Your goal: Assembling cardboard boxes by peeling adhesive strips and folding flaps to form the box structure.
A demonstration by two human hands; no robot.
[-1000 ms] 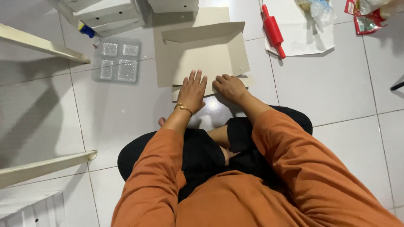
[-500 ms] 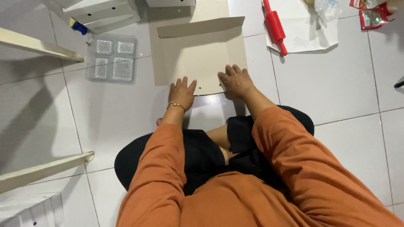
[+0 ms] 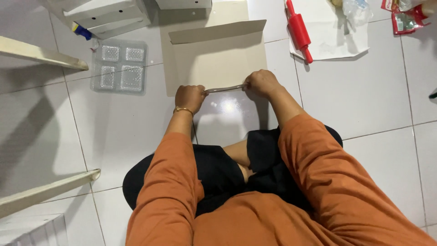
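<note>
The left hand [image 3: 190,97] and right hand [image 3: 261,83], fingers closed, pinch the near flap of the flat cardboard box [image 3: 214,57] at twelve o'clock on the floor; crease it evenly, pressing both ends together.

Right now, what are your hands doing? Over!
Left hand and right hand pinch the near flap of the cardboard box. Box flat on floor. Plastic tray left, red rolling pin right, both apart.
</note>
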